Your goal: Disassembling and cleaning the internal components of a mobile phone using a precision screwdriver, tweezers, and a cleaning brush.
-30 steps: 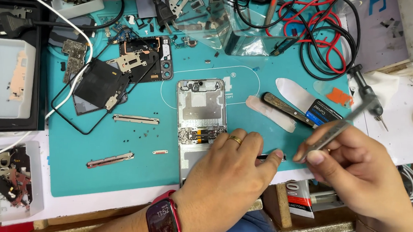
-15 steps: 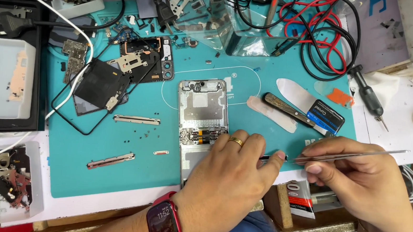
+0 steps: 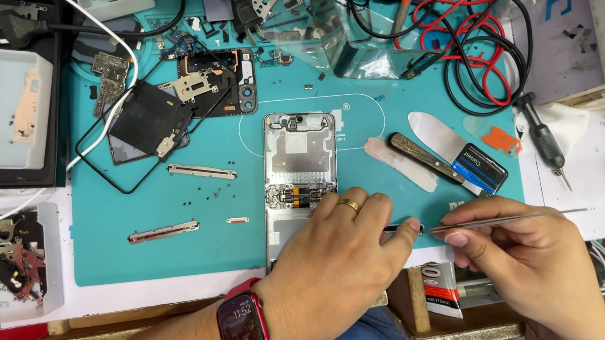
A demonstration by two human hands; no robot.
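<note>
Two hands: left hand point(image 3: 339, 263) flat on opened phone point(image 3: 299, 166) (silver, backless), right hand point(image 3: 528, 264) pinching tweezers point(image 3: 502, 221).

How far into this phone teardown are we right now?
Done: the opened phone lies stripped, with the removed back assembly and metal strips set aside. In hand: the left hand pins the phone while the right hand holds tweezers level. Left: the connector board remains seated.

so the right hand point(image 3: 528, 264) swung the tweezers point(image 3: 502, 221) down from that steep tilt toward upper right to nearly flat; the tips are now at the left hand point(image 3: 342, 263)'s fingertip, right of centre
</note>
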